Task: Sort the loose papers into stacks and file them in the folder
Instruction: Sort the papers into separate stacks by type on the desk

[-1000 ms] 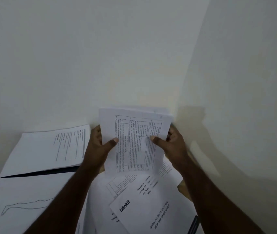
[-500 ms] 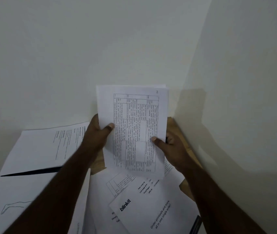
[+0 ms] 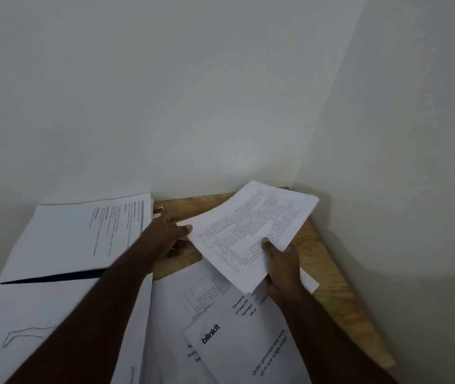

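While the white text-printed stack [image 3: 79, 234] and the line-drawing sheet [image 3: 26, 328] lie as before at the left of the wooden table [image 3: 320, 253], the left hand [image 3: 169, 235] pinches the near-left corner of the thin white sheaf of table-printed pages [image 3: 251, 231]. That sheaf, upright half a second ago, now tilts flat over the bare far corner, likely about to start a new stack. The right hand [image 3: 283, 263] grips its near edge, above the loose "blinkit" sheet [image 3: 248, 347].

Held sheaf [image 3: 251, 231] above the table's [image 3: 328, 275] far right corner; paper stacks [image 3: 76, 234] along its left edge; loose sheets [image 3: 237, 342] at the near edge
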